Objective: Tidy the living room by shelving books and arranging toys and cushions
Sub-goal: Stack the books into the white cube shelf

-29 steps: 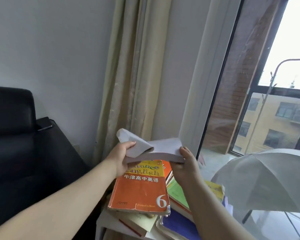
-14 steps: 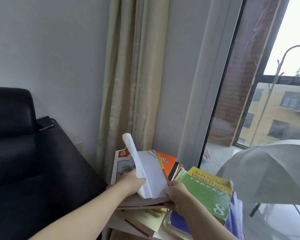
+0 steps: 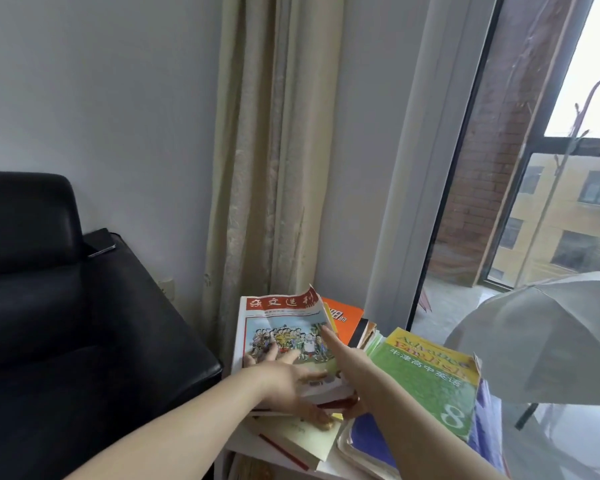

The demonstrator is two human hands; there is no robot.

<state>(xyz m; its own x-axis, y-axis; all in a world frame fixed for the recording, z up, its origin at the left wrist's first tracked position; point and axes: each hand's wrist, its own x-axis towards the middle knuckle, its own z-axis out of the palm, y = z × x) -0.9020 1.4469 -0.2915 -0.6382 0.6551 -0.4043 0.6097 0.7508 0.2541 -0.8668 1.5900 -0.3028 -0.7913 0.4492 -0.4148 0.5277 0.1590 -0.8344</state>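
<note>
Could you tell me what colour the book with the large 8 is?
The book is green with a yellow top band; the head view shows it.

Both arms reach forward to the magazine (image 3: 284,323), bare to the elbow. The left forearm (image 3: 187,420) comes in from its near left, and the right forearm (image 3: 413,431) from its near right. The left hand (image 3: 284,382) lies palm down on the magazine's near half, with its fingers (image 3: 274,353) straight, spread and flat on the cover. Its thumb lies along the magazine's near edge. The right hand (image 3: 357,372) stands on edge against the magazine's right side, palm turned towards it. Its index finger (image 3: 329,337) is stretched straight along that edge, pointing to the far corner. The right thumb sits low at the magazine's near right corner.
</note>
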